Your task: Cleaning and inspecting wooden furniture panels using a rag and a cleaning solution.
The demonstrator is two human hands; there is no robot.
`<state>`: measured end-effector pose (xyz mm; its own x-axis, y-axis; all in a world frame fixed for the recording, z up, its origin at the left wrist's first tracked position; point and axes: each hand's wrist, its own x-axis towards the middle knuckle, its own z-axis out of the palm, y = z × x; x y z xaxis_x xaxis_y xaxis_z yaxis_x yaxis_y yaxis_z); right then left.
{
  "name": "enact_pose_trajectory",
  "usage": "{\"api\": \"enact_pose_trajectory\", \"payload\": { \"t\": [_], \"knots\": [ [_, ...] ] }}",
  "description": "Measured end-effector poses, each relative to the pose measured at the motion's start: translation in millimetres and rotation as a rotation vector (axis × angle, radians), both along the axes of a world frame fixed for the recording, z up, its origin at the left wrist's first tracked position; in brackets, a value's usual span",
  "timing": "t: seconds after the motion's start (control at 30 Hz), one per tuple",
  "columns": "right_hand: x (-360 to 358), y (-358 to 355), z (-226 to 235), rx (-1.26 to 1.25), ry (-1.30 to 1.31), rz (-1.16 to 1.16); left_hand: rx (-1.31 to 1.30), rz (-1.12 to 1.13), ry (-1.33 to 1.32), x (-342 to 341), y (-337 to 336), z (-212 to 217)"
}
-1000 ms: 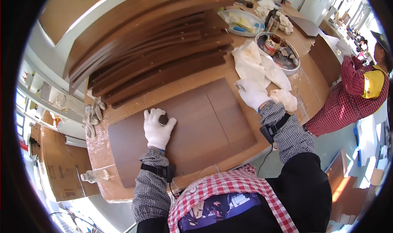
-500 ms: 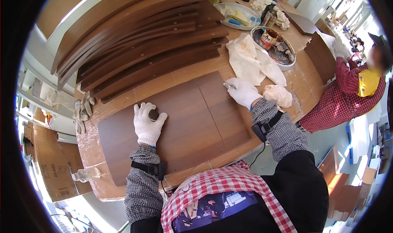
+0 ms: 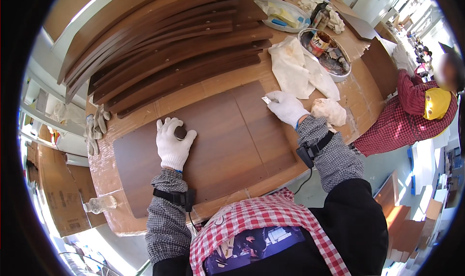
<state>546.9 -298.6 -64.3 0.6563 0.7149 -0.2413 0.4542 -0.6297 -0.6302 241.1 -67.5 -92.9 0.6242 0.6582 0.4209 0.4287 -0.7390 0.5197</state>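
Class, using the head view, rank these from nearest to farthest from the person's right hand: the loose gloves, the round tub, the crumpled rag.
From the right hand:
1. Crumpled rag: close by, to its right.
2. Round tub: farther off, toward the upper right.
3. Loose gloves: far over to the left.

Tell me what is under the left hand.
Under the gloved left hand is a flat brown board; a dark round object shows beside its thumb. The surface beneath the palm is covered and unseen.
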Motion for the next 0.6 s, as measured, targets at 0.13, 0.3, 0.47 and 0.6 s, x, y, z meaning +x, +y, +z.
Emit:
{"api": "enact_pose_trajectory", "payload": {
  "t": [0.13, 0.3, 0.47, 0.6],
  "knots": [
    [5.9, -1.5, 0.5, -0.016, 0.016, -0.015, 0.04, -0.011, -0.04, 0.0, 0.8, -8.0],
    [5.4, -1.1, -2.6, -0.013, -0.008, 0.008, -0.03, 0.009, -0.014, 1.7, -2.5, -1.1],
    [5.5, -3.2, -0.8, -0.02, 0.031, -0.03, 0.028, 0.0, -0.034, 2.2, -0.7, -5.0],
    [5.5, -1.3, -3.3, 0.021, -0.052, 0.027, 0.052, -0.003, -0.026, 0.7, -1.4, -0.5]
  ]
}}
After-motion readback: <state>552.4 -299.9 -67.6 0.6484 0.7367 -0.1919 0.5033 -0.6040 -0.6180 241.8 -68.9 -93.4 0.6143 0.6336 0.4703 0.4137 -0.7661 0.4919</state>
